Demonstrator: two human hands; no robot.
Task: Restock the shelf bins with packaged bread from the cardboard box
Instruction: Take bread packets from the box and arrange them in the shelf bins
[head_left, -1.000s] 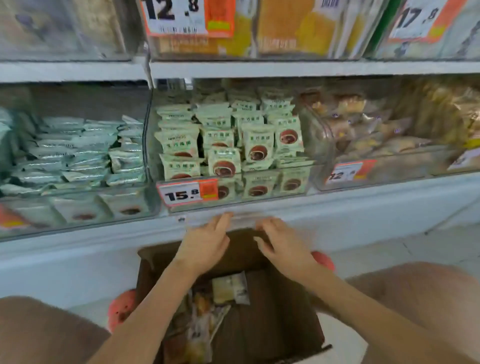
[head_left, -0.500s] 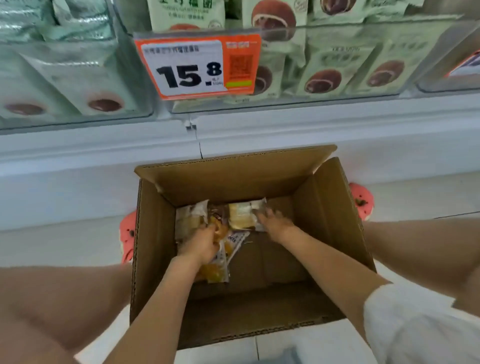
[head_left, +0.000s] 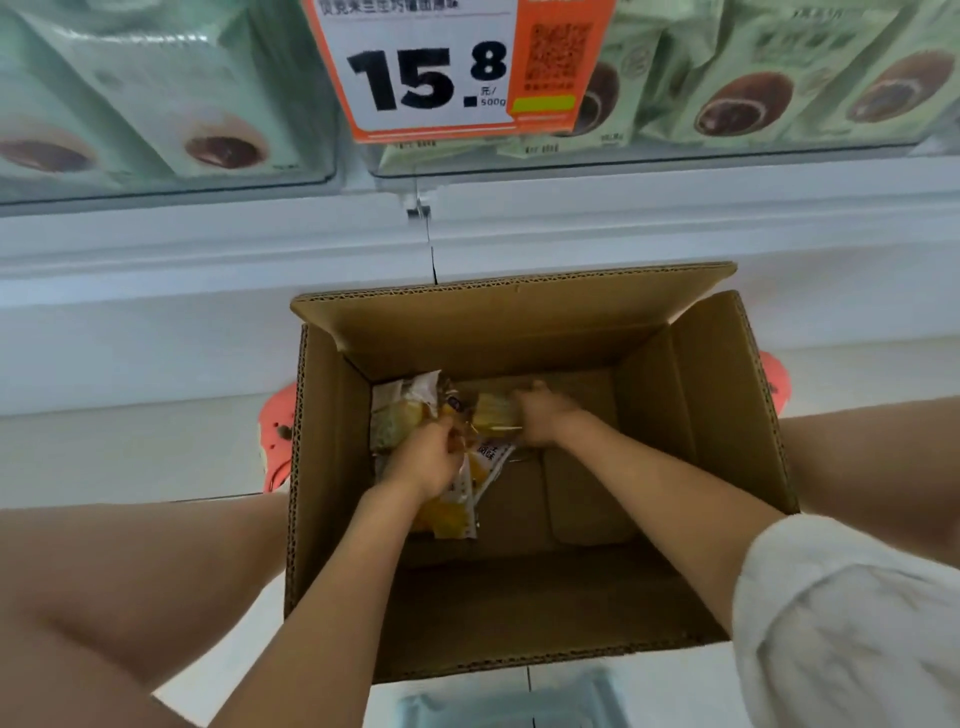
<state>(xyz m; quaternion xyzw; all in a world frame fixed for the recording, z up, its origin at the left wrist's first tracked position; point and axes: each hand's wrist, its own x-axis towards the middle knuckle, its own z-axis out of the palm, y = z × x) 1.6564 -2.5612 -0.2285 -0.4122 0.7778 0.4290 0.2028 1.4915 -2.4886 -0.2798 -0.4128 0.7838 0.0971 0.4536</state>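
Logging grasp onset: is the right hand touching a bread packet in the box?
Touching. The head view shows the right hand with fingers curled onto the small bread packet at the cardboard box bottom, no gap between them.

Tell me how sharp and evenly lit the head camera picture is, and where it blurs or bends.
Head view: soft, even light, no hard glare; the price tag reads sharply; the right hand and the bread packets smear with motion blur; the cardboard box floor sits in shade; wide-angle distortion splays the box walls and bows the shelf edge.
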